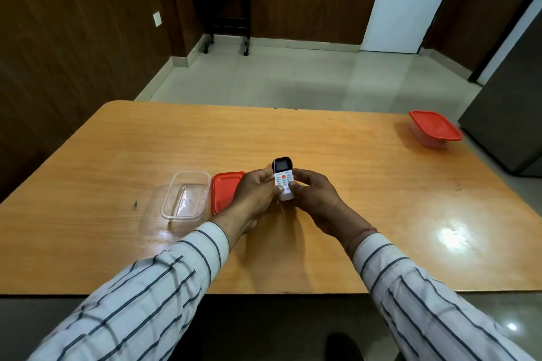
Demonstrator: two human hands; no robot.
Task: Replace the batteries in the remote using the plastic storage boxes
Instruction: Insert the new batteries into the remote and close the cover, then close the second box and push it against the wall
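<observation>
Wooden table (117, 155), orange-brown, glossy; tiled floor and dark panelled walls beyond. Left of centre: clear plastic box (185, 196), open and upright, nothing visible inside. Just right of it, touching or nearly so, red lid (224, 190) lying flat, its right part hidden behind the left hand (258, 189). Left hand curled around the left side of the white remote (283, 179), thumb on the button face. Remote held above the table at centre, dark display at far end, buttons up. Right hand (312, 189) grips the right side, thumb on the lower buttons. Far right corner: second box with red lid on (434, 127), well apart.
</observation>
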